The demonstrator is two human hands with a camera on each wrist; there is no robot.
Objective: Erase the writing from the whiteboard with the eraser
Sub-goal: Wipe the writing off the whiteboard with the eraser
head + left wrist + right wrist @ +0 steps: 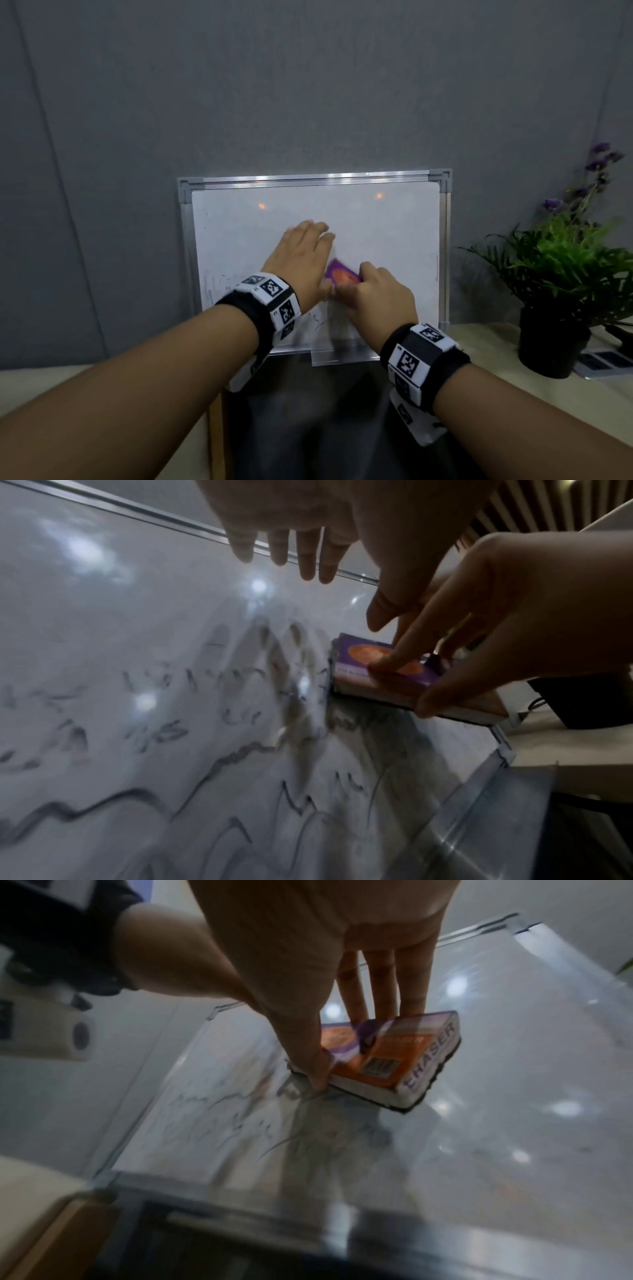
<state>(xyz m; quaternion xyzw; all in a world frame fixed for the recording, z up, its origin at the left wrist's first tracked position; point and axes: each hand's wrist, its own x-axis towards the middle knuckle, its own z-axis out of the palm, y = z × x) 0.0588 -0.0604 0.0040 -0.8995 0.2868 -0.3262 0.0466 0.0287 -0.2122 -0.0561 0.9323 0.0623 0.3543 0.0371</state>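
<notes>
Against the lower middle of the whiteboard point(376, 233): eraser point(343, 275), pinched by the right hand point(376, 294), thumb on the near long edge, fingers point(383, 988) over the far one. Just left, left hand point(301, 260) flat on the board, fingers straight. From the left wrist, smeared writing point(154, 723) left of the eraser point(383, 669); from the head, barely legible.

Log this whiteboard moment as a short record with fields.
board: white metal-framed whiteboard, propped upright against the grey wall
tool: purple-and-orange block eraser, felt on the board
right hand: grips the eraser
left hand: flat on the board, fingers straight
writing left: black marker scribbles, lower left
beside: green potted plant
</notes>
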